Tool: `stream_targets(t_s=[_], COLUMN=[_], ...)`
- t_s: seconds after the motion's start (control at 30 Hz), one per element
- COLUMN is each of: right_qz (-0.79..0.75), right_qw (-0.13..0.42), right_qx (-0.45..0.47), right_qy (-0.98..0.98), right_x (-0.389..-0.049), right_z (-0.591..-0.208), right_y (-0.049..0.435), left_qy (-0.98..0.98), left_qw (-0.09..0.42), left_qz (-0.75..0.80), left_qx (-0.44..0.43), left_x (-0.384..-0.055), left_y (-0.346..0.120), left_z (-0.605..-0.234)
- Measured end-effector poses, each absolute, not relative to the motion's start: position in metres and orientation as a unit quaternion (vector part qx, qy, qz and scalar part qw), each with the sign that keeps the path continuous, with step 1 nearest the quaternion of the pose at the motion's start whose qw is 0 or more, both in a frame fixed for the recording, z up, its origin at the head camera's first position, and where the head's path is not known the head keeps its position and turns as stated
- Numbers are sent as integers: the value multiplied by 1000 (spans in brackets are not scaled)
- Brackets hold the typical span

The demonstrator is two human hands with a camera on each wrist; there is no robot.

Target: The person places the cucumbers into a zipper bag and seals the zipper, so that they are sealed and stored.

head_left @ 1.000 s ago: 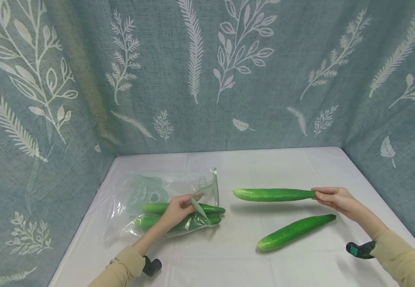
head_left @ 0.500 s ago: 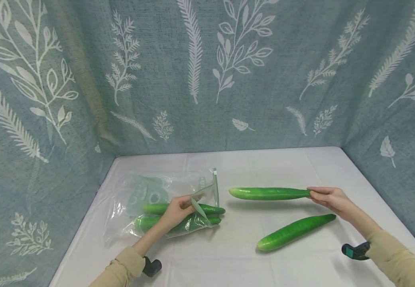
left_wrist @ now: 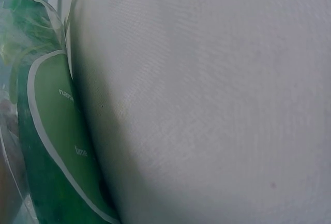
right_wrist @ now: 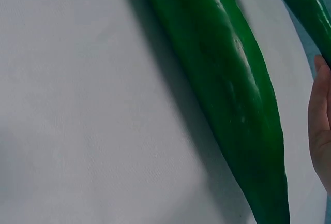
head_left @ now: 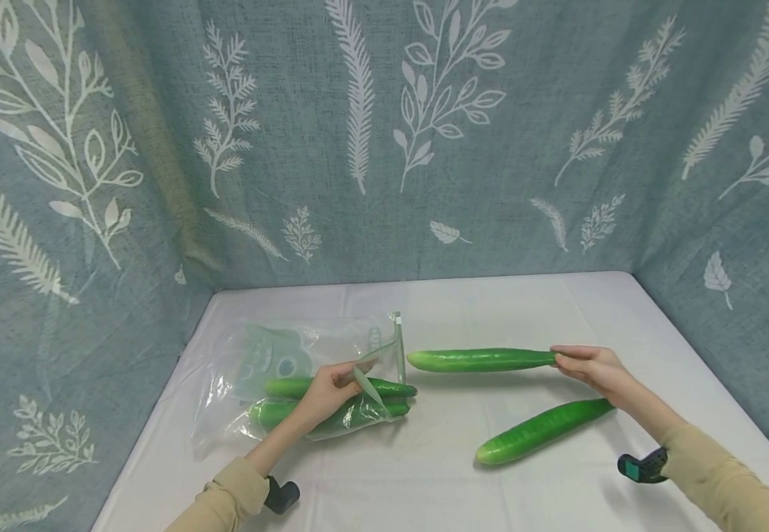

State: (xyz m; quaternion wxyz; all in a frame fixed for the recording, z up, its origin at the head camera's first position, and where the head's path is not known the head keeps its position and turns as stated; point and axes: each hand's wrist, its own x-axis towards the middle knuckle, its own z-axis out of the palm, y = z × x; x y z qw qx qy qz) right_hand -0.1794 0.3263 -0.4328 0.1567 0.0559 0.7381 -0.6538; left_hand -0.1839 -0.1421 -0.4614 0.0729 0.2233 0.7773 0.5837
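Note:
A clear zip bag [head_left: 274,362] with a green print lies on its side at the left, two green cucumbers [head_left: 394,387] inside it with their dark ends poking out of the mouth. My left hand [head_left: 327,390] grips the bag at its opening, thumb by the folded green rim. In the left wrist view, the bag's green label [left_wrist: 57,120] fills the left side. With its fingertips my right hand [head_left: 593,367] pinches the stem end of a third cucumber [head_left: 480,360], held level above the table, its pale tip right by the bag's mouth. Another cucumber [head_left: 540,432] rests slantwise below it.
A white cloth covers the table [head_left: 437,488]. Behind and at both sides hangs a blue-green curtain [head_left: 384,222] with white leaf patterns. Dark wrist devices [head_left: 643,467] stick out beneath both sleeves.
My right hand has moved left with the cucumber, bringing its pale tip up to the bag's mouth. The left hand, the bag and the cucumber on the table have stayed put.

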Motion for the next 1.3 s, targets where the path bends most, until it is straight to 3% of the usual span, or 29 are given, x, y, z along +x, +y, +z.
stream_targets(t_s=[1.3], right_qz=[-646], right_qw=[147], right_qx=[109], right_qy=[742], right_x=[-175], right_z=[-440], right_y=[243], left_qy=[794], left_qw=[75], left_qz=[570], left_qx=[198], left_x=[-179], left_y=[-143], left_z=[-458])
